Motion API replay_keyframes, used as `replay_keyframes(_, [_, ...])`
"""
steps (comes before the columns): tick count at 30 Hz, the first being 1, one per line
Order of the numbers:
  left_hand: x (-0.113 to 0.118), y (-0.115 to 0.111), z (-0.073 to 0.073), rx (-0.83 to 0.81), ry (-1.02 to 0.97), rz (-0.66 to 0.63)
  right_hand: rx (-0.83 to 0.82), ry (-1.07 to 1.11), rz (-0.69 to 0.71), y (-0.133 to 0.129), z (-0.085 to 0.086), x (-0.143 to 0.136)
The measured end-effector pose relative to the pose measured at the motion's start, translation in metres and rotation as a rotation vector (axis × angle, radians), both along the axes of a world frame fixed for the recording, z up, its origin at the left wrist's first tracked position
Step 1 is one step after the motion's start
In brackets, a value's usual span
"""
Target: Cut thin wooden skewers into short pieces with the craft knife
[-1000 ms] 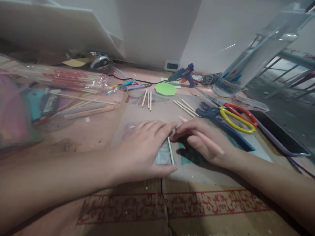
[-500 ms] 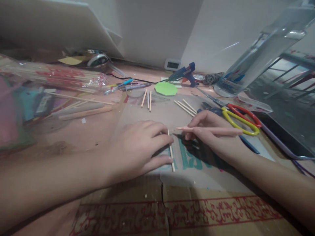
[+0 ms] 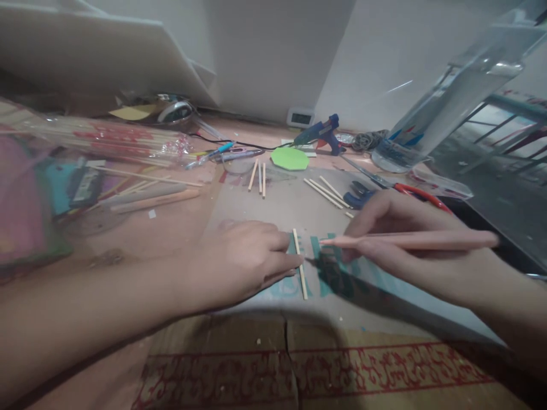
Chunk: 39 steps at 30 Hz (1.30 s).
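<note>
A short wooden stick [image 3: 303, 282] lies lengthwise on the grey sheet [image 3: 239, 196]. The index fingertip of my left hand [image 3: 245, 256] presses on the stick's middle, with the other fingers bent close in beside it. My right hand [image 3: 393, 228] is closed around a pale pink pencil [image 3: 427, 240]. Its pointed tip faces left, a little right of the stick and apart from it. Beyond my hands, several cut sticks [image 3: 323, 193] lie to the right and three shorter pieces [image 3: 264, 181] further back. Green lettering [image 3: 327, 245] marks the sheet.
A blue glue gun [image 3: 318, 134] and a green paper octagon [image 3: 289, 159] lie at the back. Red-handled scissors [image 3: 421, 195], partly hidden, are behind my right hand. A clear bottle [image 3: 395, 151] stands right; bagged sticks [image 3: 115, 139] lie left.
My right hand has moved right and nearer with the pencil, now overlapping the scissors' yellow handle. My left fingers have drawn together, with the index fingertip on the stick. The view shifted slightly.
</note>
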State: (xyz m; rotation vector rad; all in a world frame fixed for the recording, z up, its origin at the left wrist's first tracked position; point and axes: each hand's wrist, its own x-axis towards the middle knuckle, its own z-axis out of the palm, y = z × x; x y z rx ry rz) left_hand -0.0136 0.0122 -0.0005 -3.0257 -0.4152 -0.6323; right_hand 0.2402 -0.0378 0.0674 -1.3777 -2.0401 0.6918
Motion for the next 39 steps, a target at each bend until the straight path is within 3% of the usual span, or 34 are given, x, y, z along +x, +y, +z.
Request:
replay_keyframes(3, [-0.001,0.000,-0.002,-0.007,0.023,0.015,-0.153,0.077,-0.036,0.011,-0.016,-0.012])
replay_keyframes(6, [-0.003,0.000,-0.004,0.002,0.051,0.031,-0.211,0.307,-0.052,0.022,-0.036,-0.018])
replay_keyframes(10, [-0.003,0.001,-0.004,0.025,0.044,0.017,-0.230,0.387,0.104,0.022,-0.051,-0.016])
replay_keyframes(12, [-0.003,0.001,-0.005,0.024,0.031,0.009,-0.272,0.384,0.182,0.015,-0.051,-0.015])
replay_keyframes(17, [-0.002,0.000,-0.005,-0.014,0.029,0.022,-0.243,0.512,0.145,0.006,-0.047,-0.017])
replay_keyframes(20, [-0.003,-0.001,-0.005,-0.042,0.010,0.022,-0.232,0.445,0.137,0.013,-0.048,-0.019])
replay_keyframes(26, [-0.003,0.000,-0.009,-0.019,0.010,0.029,-0.092,0.253,-0.054,0.033,-0.050,-0.021])
replay_keyframes(31, [-0.002,0.000,-0.008,-0.009,0.027,0.029,-0.030,0.101,-0.093,0.035,-0.045,-0.025])
replay_keyframes(39, [-0.002,0.001,-0.006,0.028,0.029,0.003,-0.021,0.057,-0.078,0.037,-0.042,-0.027])
